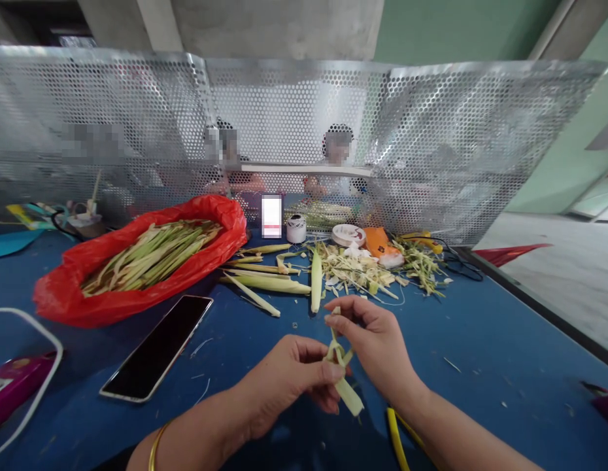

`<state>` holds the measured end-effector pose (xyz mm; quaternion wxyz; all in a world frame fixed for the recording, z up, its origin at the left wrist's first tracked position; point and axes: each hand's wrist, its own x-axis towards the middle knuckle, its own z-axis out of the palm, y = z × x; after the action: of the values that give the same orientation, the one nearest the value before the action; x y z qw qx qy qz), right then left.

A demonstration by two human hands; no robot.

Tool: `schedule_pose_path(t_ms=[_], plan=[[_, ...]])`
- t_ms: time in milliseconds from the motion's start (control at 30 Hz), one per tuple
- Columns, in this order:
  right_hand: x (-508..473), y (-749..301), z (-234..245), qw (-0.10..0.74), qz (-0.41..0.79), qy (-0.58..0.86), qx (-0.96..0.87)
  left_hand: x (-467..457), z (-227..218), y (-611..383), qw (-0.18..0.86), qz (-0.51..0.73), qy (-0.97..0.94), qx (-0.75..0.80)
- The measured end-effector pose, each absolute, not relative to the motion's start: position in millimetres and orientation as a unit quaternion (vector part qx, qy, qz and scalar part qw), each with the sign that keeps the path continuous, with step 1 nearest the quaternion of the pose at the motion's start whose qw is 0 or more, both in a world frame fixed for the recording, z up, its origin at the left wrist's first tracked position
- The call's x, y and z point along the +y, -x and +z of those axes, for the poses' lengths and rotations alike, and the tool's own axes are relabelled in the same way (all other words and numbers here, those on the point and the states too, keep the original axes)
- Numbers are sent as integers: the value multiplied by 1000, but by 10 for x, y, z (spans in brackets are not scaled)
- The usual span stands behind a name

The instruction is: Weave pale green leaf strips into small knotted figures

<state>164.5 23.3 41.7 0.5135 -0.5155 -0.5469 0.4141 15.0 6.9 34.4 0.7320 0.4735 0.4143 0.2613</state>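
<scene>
Between my hands is a pale green husk strip (350,396), looped or knotted in its middle. My left hand (304,374) pinches it near the loop with thumb and fingers, and the wide flat end hangs out below the thumb. My right hand (372,333) grips the narrow upper end between thumb and forefinger. Just beyond my hands, a whole rolled husk (316,281) lies upright in view. Several more long husks (269,282) are spread to its left. My fingers partly cover the loop, so how it is tied cannot be told.
A red plastic bag (63,294) of leaf strips stands at left, with a phone (157,350) before it. Husk scraps (357,268), a tape roll (348,235), a small jar (296,229) and yellow-handled scissors (396,435) lie around. A perforated metal screen (294,98) closes the back; people sit behind it.
</scene>
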Motion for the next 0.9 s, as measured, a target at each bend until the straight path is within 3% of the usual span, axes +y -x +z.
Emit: schedule_pose_path(t_ms=[267,467,767,900], plan=[[314,-1790,439,516,440,505,-534,72,305,-178,692,348,-438,456],[225,-1869,451,395,535,500,-554,91,279,-171,691,349,-453,442],[147,-1755,320,497,527,463,-511,62,299,-177,726,324,-438,420],[181,-1772,295,489,501,489,-520,62,314,-187,708,338,-427,450]])
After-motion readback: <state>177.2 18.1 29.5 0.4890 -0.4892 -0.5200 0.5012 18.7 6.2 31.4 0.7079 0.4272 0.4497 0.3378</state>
